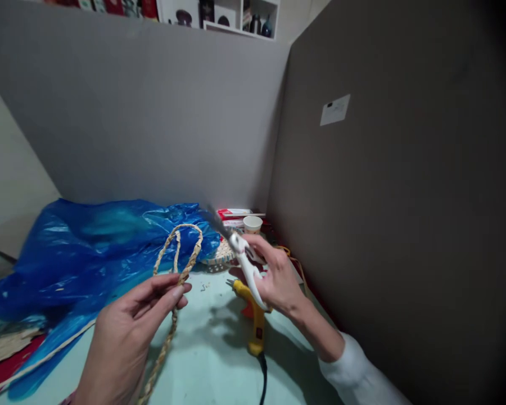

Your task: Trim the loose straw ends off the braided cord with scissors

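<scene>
At the near left, our left hand (137, 320) pinches a straw-coloured braided cord (196, 251) between thumb and fingers, its long axis running near to far and bending into a loop above the counter (198, 360). To its right, our right hand (280, 278) is curled around white-handled scissors (249, 273), their blurred blades pointing far left, apart from the cord.

No readable text, the white label (335, 110) apparently too small.
</scene>
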Tool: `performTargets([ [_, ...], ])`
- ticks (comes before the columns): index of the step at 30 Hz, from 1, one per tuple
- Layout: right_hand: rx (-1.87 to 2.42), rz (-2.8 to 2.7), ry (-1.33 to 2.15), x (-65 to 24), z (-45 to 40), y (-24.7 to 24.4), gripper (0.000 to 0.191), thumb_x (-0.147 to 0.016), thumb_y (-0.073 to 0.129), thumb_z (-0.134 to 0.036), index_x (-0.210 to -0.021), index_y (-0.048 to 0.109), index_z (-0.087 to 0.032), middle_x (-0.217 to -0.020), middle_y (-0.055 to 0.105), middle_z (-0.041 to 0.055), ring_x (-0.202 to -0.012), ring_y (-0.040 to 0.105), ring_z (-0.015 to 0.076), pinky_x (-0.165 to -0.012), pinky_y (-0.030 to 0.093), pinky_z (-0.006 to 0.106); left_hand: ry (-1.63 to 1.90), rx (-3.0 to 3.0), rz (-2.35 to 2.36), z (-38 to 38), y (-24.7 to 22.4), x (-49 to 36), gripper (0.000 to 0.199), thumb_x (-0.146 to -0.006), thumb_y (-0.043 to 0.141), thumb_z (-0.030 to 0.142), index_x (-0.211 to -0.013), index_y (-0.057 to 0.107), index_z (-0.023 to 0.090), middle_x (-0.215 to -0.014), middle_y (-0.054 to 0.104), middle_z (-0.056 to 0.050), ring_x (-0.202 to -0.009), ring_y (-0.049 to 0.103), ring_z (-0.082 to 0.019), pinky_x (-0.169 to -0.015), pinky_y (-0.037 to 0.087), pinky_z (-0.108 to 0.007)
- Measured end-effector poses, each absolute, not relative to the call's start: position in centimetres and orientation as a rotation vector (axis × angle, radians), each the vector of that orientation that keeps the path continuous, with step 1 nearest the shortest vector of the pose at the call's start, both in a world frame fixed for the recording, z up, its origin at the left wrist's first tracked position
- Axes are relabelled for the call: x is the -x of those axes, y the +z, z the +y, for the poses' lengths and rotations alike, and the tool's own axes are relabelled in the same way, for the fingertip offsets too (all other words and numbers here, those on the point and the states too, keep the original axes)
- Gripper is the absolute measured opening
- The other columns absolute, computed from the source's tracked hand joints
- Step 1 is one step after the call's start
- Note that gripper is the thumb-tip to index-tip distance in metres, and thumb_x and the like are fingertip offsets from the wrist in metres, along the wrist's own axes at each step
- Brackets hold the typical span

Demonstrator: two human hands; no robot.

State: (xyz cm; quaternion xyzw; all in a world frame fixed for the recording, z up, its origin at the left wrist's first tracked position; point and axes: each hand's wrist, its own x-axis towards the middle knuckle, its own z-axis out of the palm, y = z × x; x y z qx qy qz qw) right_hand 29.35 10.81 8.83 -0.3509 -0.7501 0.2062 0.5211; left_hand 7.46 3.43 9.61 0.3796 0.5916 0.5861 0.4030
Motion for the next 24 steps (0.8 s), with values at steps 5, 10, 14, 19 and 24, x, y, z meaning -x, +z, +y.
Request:
performTargets([
  [5, 0.615, -2.128, -0.069, -30.0, 11.1, 7.6, 0.044, -0.076, 0.058, -0.015, -0.12, 0.062, -0.019, -0.085, 0.072, 0.005, -0.069, 0.061, 0.0195, -0.065, 0.046, 0.03, 1.605, -0.908, 1.528, 3.4, 11.0, -7.4, 0.033, -0.05, 0.09, 0.039, -0.078, 0.084, 0.024, -0.079, 0.084, -0.002, -0.076, 0.075, -0.021, -0.067, 0.057, -0.021],
  [10, 0.682, -2.199, -0.337, -30.3, 11.4, 7.4, 0.057, -0.072, 0.055, -0.01, -0.128, 0.059, -0.017, -0.083, 0.07, 0.0053, -0.07, 0.058, 0.0214, -0.065, 0.045, 0.032, 1.606, -0.812, 1.461, 3.5, 11.1, -7.3, 0.041, -0.048, 0.092, 0.038, -0.086, 0.084, 0.023, -0.087, 0.085, -0.003, -0.08, 0.074, -0.022, -0.068, 0.059, -0.024],
  [14, 0.669, -2.155, -0.447, -30.5, 11.6, 7.3, 0.046, -0.08, 0.055, -0.01, -0.125, 0.061, -0.018, -0.075, 0.066, 0.0025, -0.065, 0.055, 0.0191, -0.063, 0.042, 0.031, 1.581, -0.798, 1.362, 3.6, 11.1, -7.2, 0.044, -0.049, 0.094, 0.037, -0.089, 0.083, 0.022, -0.091, 0.085, -0.004, -0.083, 0.074, -0.022, -0.07, 0.059, -0.023],
  [19, 0.626, -2.136, -0.432, -30.4, 12.1, 6.4, 0.045, -0.082, 0.057, -0.007, -0.126, 0.061, -0.019, -0.074, 0.068, -0.0001, -0.063, 0.057, 0.0166, -0.062, 0.04, 0.029, 1.58, -0.721, 1.36, 3.4, 11.8, -7.5, 0.037, -0.04, 0.095, 0.03, -0.074, 0.082, 0.019, -0.079, 0.083, -0.004, -0.076, 0.07, -0.019, -0.065, 0.057, -0.018],
  [24, 0.575, -2.128, -0.359, -30.6, 12.1, 6.4, 0.058, -0.074, 0.053, 0.0, -0.128, 0.059, -0.019, -0.078, 0.073, -0.0007, -0.064, 0.06, 0.0165, -0.063, 0.044, 0.029, 1.544, -0.69, 1.329, 3.3, 11.9, -7.9, 0.037, -0.045, 0.095, 0.033, -0.078, 0.083, 0.02, -0.074, 0.081, -0.003, -0.071, 0.071, -0.019, -0.062, 0.059, -0.022],
])
